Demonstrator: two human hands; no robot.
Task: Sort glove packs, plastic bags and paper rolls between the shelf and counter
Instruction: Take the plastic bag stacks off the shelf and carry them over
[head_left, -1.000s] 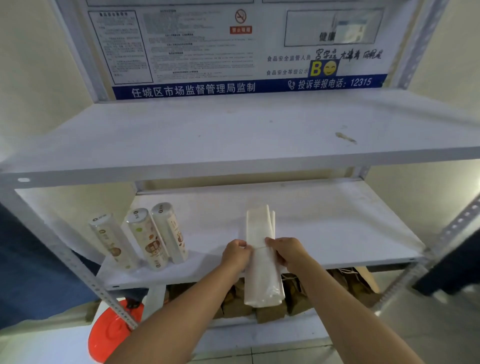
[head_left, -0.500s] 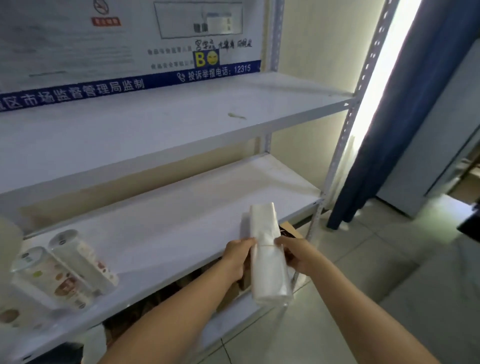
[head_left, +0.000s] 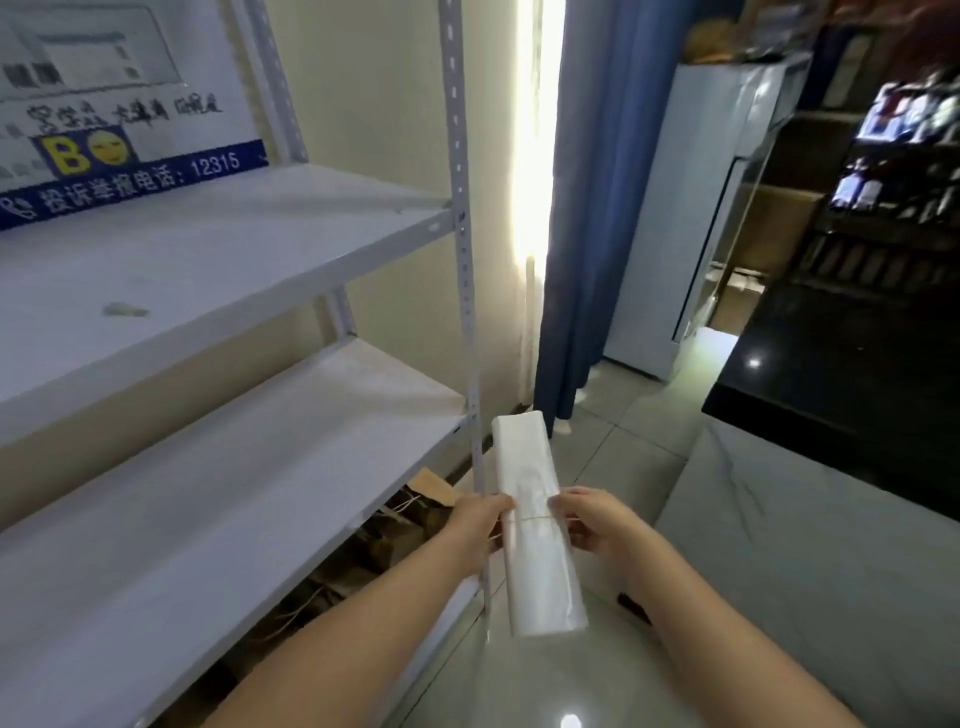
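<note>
A long white bundle of plastic bags (head_left: 535, 525), tied with a thin band at its middle, hangs in the air just right of the shelf's front post. My left hand (head_left: 480, 525) grips its left side at the band. My right hand (head_left: 589, 522) grips its right side at the same height. The white metal shelf (head_left: 260, 457) fills the left of the view, with its two visible boards bare. The dark counter (head_left: 841, 374) with a pale stone front lies to the right.
Brown paper bags (head_left: 410, 509) sit under the lowest visible board. A blue curtain (head_left: 587, 208) hangs behind the shelf post, and a white cabinet (head_left: 691, 208) stands beyond it. Tiled floor (head_left: 618, 415) runs between shelf and counter.
The view has swung right, away from the shelf toward the counter. Both hands have carried the bundle off the shelf board and past the front post. The paper rolls have left the view.
</note>
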